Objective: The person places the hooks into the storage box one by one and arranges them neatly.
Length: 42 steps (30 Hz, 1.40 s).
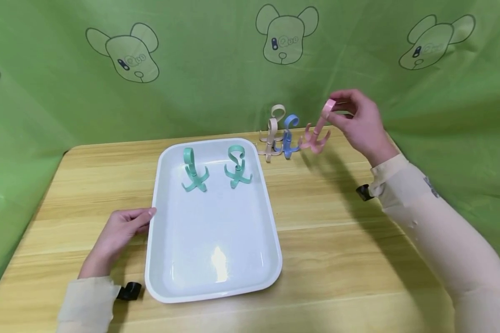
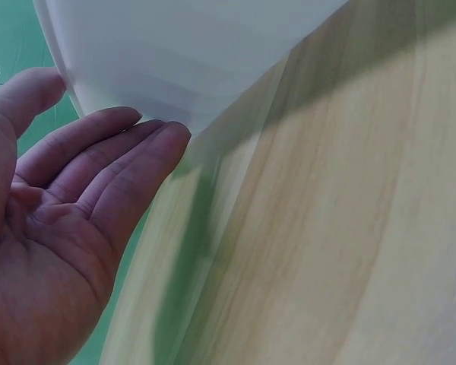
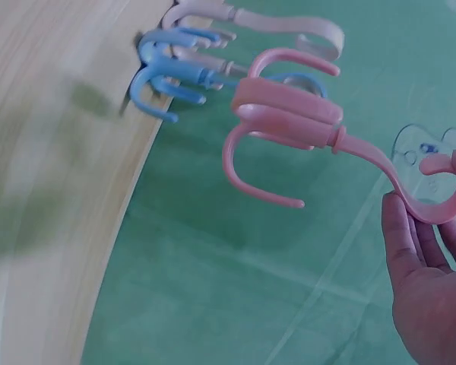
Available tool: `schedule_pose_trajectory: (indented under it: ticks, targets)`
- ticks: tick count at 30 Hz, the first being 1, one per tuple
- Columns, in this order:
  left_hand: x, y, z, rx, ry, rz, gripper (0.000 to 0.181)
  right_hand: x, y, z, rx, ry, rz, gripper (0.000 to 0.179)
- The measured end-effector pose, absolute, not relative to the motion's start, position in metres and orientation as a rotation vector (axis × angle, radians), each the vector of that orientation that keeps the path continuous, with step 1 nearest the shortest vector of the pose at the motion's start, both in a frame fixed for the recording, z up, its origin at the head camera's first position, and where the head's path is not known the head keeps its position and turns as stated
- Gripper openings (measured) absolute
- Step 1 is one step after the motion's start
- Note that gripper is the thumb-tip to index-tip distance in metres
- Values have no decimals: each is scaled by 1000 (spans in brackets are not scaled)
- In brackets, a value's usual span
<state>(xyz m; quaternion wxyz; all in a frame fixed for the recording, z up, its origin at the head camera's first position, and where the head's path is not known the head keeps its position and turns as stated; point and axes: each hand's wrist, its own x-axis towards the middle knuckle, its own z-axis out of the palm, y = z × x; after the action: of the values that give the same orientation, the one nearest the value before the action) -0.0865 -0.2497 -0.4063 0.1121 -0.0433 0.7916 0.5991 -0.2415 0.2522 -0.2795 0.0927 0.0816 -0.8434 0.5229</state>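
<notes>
My right hand pinches a pink multi-prong hanging hook by its curled top. The hook hangs tilted, prongs downward, over the table's back right. My left hand pinches the left rim of a white tray, with its thumb at the rim and the fingers against the outer wall. Inside the tray's far end, two green hanging hooks stand side by side, curls up. Just left of the pink hook stand a blue hanging hook and two beige ones, close together.
The wooden table ends at a green cloth backdrop printed with bear-head outlines. Cloth also hangs at both sides. A black strap piece sticks out at the left wrist, and another at the right.
</notes>
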Motion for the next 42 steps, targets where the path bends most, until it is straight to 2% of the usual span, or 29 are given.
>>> schedule_pose_trajectory:
  ticks: [15,28,42]
  targets:
    - [-86,-254,-403,-124,2344,1735,55,-216,219,-267,450,-2544,1514,41]
    - [-86,-253,-405,-108,2339,1740,54,-189,189,-255,769,-2436,1628,34]
    - [-87,-251,-405,-92,2290,1793,51,-181,161,-258,1043,-2469,1587,37]
